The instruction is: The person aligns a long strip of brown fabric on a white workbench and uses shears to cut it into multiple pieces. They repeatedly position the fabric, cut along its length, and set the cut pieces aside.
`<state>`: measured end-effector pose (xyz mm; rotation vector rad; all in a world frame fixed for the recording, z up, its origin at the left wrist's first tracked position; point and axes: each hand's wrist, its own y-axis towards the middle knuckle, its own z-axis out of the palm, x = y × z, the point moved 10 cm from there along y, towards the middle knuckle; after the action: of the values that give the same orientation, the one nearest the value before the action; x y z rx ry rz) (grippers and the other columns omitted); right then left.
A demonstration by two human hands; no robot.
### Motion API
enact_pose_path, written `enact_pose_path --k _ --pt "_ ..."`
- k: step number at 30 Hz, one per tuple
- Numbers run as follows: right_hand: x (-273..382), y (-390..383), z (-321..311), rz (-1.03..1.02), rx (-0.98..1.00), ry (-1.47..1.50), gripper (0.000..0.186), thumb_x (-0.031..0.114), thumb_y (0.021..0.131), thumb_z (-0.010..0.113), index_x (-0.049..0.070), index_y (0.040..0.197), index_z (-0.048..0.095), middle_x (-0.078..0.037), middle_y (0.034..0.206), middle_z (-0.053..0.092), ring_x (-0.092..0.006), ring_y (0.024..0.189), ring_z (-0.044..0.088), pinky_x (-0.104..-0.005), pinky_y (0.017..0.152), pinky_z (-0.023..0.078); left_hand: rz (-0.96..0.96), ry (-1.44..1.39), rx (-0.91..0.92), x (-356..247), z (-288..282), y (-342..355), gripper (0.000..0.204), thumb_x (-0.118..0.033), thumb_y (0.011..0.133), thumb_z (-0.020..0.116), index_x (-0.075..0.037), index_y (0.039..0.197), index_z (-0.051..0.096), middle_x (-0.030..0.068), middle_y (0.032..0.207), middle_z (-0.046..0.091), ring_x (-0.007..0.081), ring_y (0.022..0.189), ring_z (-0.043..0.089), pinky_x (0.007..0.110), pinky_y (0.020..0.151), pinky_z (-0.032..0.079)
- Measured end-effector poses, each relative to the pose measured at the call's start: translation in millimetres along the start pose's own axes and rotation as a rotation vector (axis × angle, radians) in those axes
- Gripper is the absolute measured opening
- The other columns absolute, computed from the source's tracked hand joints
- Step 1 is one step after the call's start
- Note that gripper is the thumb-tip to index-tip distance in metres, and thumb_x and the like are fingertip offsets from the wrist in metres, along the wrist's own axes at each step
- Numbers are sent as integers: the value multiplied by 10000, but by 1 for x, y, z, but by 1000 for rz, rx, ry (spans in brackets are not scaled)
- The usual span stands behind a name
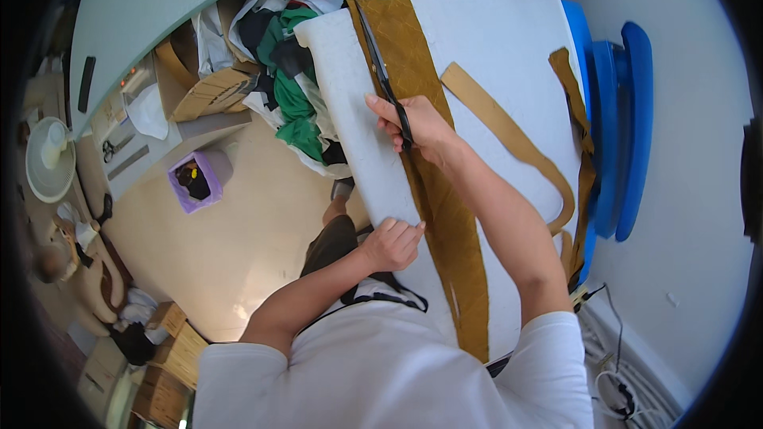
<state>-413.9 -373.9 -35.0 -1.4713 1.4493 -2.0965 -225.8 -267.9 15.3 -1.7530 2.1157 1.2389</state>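
My right hand [412, 123] grips black-handled scissors [380, 67], whose blades lie lengthwise along the left edge of a mustard-brown quilted fabric strip [455, 286] near its top end. The long strip lies down the white padded board [501, 40]. My left hand [393, 246], lower on the board, has curled fingers pinching that strip's left edge. Right of it lie a narrow tan strip [509, 139] and, along the board's right side, a darker brown strip [568, 79].
A pale table [119, 0] is at upper left, above cardboard [207, 95] and piled green and dark cloth [290, 79]. A lilac-lined bin [199, 183] stands on the floor [222, 262]. A fan [49, 159] is far left. Blue panels [636, 127], a wall and cables [612, 381] are right.
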Motion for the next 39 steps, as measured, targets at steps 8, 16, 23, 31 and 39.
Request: enact_pose_path --k 8,16,23,31,39 --pt "-28 -59 1 -13 77 -11 600 629 869 739 52 729 652 -2 543 553 -101 457 516 -253 449 363 -16 -18 112 -1 7 7 380 -62 769 664 96 1113 697 93 749 516 251 700 522 397 619 384" --pt "-295 -289 -41 57 -487 20 485 426 865 816 16 670 645 -19 548 547 -102 472 502 -301 467 401 184 -3 388 -34 20 5 326 -81 857 700 65 1143 644 127 892 574 284 779 575 403 685 466" --pt "-448 -410 0 141 -840 624 386 300 933 782 16 719 630 16 561 539 -66 467 484 -261 445 376 490 -88 666 -133 75 -30 342 -91 876 688 70 1173 637 114 892 568 267 788 592 394 674 500" --pt "-521 -447 31 122 -873 736 365 334 917 796 -1 803 710 23 583 559 -64 507 482 -266 469 375 545 112 699 -172 117 -57 333 -87 890 637 71 1183 627 101 900 544 229 781 621 354 623 541" --pt "-548 -455 38 94 -885 639 385 341 901 809 -26 809 737 22 597 573 -62 562 466 -287 496 386 604 207 673 -176 125 -57 355 -67 817 634 58 1149 622 109 912 556 237 818 642 341 640 560"
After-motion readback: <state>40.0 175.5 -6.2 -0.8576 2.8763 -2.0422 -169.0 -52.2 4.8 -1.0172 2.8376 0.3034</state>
